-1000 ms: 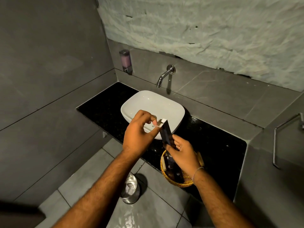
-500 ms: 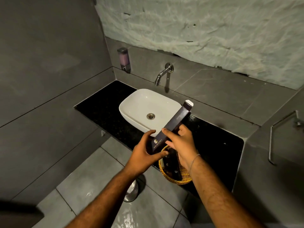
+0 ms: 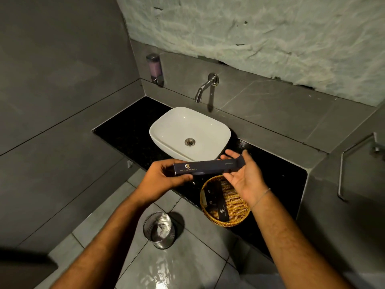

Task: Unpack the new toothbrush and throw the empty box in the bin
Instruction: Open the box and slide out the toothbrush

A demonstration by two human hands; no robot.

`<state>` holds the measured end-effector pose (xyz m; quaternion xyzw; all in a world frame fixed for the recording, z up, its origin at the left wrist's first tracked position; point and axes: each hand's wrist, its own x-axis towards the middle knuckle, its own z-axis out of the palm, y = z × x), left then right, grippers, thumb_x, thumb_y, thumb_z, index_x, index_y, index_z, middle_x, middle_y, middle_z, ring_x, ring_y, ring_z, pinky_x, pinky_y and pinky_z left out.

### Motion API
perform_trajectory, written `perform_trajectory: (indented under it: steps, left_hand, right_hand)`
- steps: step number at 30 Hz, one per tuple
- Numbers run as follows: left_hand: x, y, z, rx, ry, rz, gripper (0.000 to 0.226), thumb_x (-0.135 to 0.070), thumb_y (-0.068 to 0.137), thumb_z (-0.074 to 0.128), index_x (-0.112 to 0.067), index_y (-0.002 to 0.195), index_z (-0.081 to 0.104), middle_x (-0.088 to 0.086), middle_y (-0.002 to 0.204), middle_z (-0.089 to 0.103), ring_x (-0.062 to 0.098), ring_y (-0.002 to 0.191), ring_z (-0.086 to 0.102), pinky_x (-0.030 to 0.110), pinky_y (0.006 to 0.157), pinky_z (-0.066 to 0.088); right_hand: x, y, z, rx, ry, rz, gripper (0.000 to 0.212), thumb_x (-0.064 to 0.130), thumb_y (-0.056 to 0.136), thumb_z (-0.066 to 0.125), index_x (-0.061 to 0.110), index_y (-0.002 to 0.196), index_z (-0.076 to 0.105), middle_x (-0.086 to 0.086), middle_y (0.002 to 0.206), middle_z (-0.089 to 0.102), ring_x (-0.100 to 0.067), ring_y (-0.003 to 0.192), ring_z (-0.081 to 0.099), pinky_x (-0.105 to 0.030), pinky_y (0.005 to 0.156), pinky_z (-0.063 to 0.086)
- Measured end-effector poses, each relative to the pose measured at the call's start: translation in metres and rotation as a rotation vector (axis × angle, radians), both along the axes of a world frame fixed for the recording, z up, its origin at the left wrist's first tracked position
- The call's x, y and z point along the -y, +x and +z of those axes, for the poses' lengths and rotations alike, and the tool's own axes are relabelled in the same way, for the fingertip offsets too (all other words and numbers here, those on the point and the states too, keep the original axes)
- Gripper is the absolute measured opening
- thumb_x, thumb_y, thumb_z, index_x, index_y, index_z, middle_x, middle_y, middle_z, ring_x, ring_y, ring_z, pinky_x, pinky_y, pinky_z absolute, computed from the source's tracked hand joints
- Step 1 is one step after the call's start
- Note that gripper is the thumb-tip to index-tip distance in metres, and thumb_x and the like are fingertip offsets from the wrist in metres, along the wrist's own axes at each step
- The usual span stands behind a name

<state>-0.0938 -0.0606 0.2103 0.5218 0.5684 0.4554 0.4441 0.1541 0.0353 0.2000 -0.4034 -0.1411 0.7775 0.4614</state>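
Note:
A long dark toothbrush box point(image 3: 208, 166) with a gold logo lies level in front of me, over the counter's front edge. My left hand point(image 3: 164, 181) grips its left end. My right hand point(image 3: 241, 176) is at its right end with fingers spread, palm up, the box resting against its fingers. No toothbrush is in sight. A shiny metal bin point(image 3: 159, 230) stands on the floor below my left forearm, with crumpled white paper inside.
A white basin point(image 3: 166, 126) sits on the black counter point(image 3: 125, 126) under a wall tap point(image 3: 205, 86). A wicker basket point(image 3: 239, 217) with dark boxes is at the counter's front edge. A soap dispenser point(image 3: 155, 67) hangs at left, a metal rail point(image 3: 341, 174) at right.
The box has swung from upright to tilted to level. My left hand moved from its top end down to its left end. My right hand loosened, fingers now spread.

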Motion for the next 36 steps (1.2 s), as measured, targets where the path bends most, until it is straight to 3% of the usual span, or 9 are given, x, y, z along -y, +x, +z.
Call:
perform_trajectory:
  steps: [5,7,10,14,16,21,24,30,36]
  left_hand:
    - [-0.001,0.012,0.022,0.077,0.09,0.062,0.03,-0.006,0.09,0.084,0.002,0.119,0.079,0.029,0.113,0.081,0.033,0.099,0.083,0.031,0.084,0.068]
    - [-0.003,0.017,0.031,0.103,0.097,0.05,0.036,-0.012,0.087,0.086,0.001,0.12,0.079,0.036,0.113,0.078,0.038,0.098,0.083,0.035,0.087,0.069]
    - [-0.007,0.024,0.037,0.064,0.101,-0.005,0.033,-0.01,0.09,0.086,-0.001,0.121,0.078,0.032,0.111,0.079,0.042,0.099,0.082,0.045,0.09,0.07]
    - [-0.012,0.035,0.042,0.068,0.115,0.039,0.032,-0.003,0.094,0.082,0.0,0.126,0.077,0.014,0.118,0.085,0.014,0.09,0.084,0.024,0.077,0.065]
    - [-0.013,0.037,0.045,0.063,0.141,0.075,0.032,-0.008,0.096,0.081,-0.004,0.128,0.077,0.008,0.123,0.084,0.018,0.096,0.084,0.029,0.079,0.067]
    - [-0.017,0.032,0.047,0.055,0.17,0.183,0.029,-0.02,0.101,0.078,-0.009,0.128,0.077,0.016,0.123,0.08,0.032,0.106,0.082,0.052,0.088,0.069]
    - [-0.021,0.03,0.048,0.084,0.172,0.268,0.024,-0.025,0.104,0.075,-0.012,0.124,0.077,0.027,0.122,0.075,0.021,0.099,0.081,0.049,0.087,0.07]
    - [-0.028,0.032,0.051,0.136,0.145,0.336,0.029,-0.029,0.109,0.066,-0.008,0.128,0.073,0.016,0.121,0.081,0.024,0.105,0.082,0.038,0.087,0.07]
    - [-0.033,0.033,0.043,0.192,0.078,0.352,0.031,-0.032,0.111,0.064,-0.007,0.126,0.073,0.01,0.117,0.085,0.025,0.102,0.085,0.044,0.091,0.07]
  right_hand:
    - [0.014,-0.014,-0.017,-0.054,-0.143,0.004,0.051,0.042,0.105,0.039,0.002,0.113,0.068,-0.027,0.124,0.068,-0.034,0.112,0.067,-0.041,0.083,0.057]
    - [0.021,-0.018,-0.022,-0.077,-0.193,0.003,0.047,0.039,0.106,0.04,0.002,0.117,0.066,-0.024,0.112,0.074,-0.033,0.108,0.068,-0.041,0.086,0.058]
    - [0.03,-0.025,-0.025,-0.12,-0.253,-0.019,0.037,0.032,0.106,0.043,0.003,0.1,0.065,-0.021,0.103,0.074,-0.035,0.117,0.064,-0.042,0.093,0.055]
    - [0.036,-0.029,-0.026,-0.144,-0.301,-0.032,0.036,0.033,0.105,0.045,0.003,0.094,0.063,-0.022,0.11,0.069,-0.033,0.106,0.066,-0.04,0.077,0.061]
    - [0.037,-0.027,-0.031,-0.148,-0.3,-0.023,0.036,0.034,0.104,0.046,0.003,0.099,0.064,-0.023,0.112,0.069,-0.032,0.101,0.067,-0.039,0.077,0.063]
    - [0.038,-0.019,-0.04,-0.173,-0.23,0.056,0.022,0.019,0.096,0.058,-0.001,0.102,0.064,-0.024,0.112,0.067,-0.028,0.086,0.072,-0.031,0.067,0.063]
    - [0.04,-0.012,-0.042,-0.185,-0.169,0.14,0.019,0.011,0.094,0.059,-0.004,0.105,0.063,-0.021,0.102,0.065,-0.025,0.084,0.072,-0.026,0.068,0.063]
    - [0.043,0.005,-0.044,-0.174,-0.039,0.257,0.016,0.0,0.094,0.059,-0.004,0.103,0.072,-0.019,0.102,0.071,-0.024,0.095,0.07,-0.024,0.072,0.062]
    - [0.039,0.018,-0.033,0.044,0.123,0.458,0.018,0.002,0.095,0.061,0.005,0.102,0.077,-0.013,0.101,0.076,-0.011,0.076,0.067,-0.015,0.056,0.054]
